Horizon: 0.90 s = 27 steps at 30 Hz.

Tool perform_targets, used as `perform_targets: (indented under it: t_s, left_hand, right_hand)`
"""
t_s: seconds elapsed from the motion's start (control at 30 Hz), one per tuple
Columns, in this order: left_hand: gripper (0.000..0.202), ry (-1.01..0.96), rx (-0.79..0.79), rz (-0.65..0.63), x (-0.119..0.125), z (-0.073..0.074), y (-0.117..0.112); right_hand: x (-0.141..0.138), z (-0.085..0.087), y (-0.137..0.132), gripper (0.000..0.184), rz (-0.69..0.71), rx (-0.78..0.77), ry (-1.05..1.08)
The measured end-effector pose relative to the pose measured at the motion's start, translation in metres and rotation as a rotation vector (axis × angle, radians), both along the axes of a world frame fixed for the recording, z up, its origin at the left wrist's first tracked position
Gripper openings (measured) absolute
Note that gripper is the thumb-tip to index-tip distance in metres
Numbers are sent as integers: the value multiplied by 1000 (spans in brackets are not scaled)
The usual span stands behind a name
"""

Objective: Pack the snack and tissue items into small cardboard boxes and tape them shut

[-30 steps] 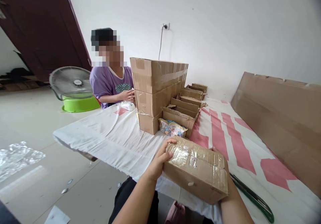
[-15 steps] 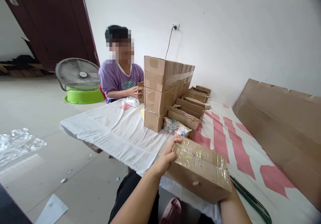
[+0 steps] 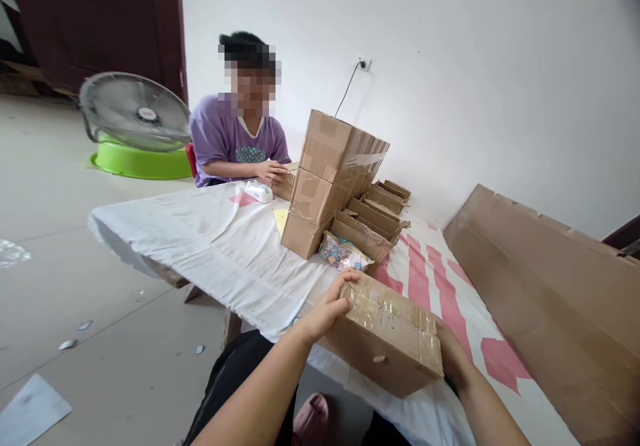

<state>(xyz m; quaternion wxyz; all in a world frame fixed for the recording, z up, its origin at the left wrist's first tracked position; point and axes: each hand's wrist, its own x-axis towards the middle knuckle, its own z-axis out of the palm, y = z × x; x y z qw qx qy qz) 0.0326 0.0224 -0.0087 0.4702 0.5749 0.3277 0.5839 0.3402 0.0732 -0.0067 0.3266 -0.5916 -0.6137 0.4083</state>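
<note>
A closed cardboard box (image 3: 390,326) with shiny clear tape over its top sits at the near edge of the cloth-covered table. My left hand (image 3: 327,307) grips its left end, thumb and fingers over the top corner. Against the right end lies my right hand (image 3: 447,347), its fingers mostly hidden behind the box. Just beyond the box, a printed plastic packet (image 3: 345,253) leans by several open cardboard boxes (image 3: 367,229). Closed cardboard boxes (image 3: 315,196) are stacked beside that packet. Under my right forearm, only a bit of a dark green object (image 3: 450,385) shows.
Across the table sits a person in a purple shirt (image 3: 235,139), a hand on a cardboard box (image 3: 284,185) near a white object (image 3: 259,191). A large cardboard sheet (image 3: 540,286) leans at the right. A fan (image 3: 137,113) in a green basin (image 3: 143,163) stands on the floor.
My view has tilted and shifted. My right hand has come up along the box's right end, and the long dark green object is now mostly covered. The left hand keeps its grip.
</note>
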Motion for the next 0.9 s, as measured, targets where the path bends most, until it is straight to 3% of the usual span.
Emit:
perform_targets:
  t_s: [0.13,0.3,0.4,0.5,0.6,0.73,0.83,0.9]
  left_hand:
    - [52,-32,16,-3,2,-1,0]
    - [52,-35,13,-2,2,-1,1]
    - [52,-35,5,1,2,0,1]
    - [53,-47,13,-3,1,0,1]
    - [54,-66,14,-7,2,-1,1]
    - [53,-87,27,-14,2,-3,1]
    - [54,-116,51,-34,3,-3,2]
    - [53,-132,62,-44,3,-3,2]
  right_hand:
    - [46,5,-3,16,8,-4,-444]
    - [81,-8,-28,15,1,-19,-630]
    - [89,-12,-25,16,-19,133,-767]
    - [85,8,-8,25,-128,333,-856]
    - [56,52,0,39,-148,647,-868]
    - [-17,104,-13,38,252,981,-882]
    - [-72,116,-26,37,495,1106,-986]
    - [-96,115,-29,37,561,1155,-1059]
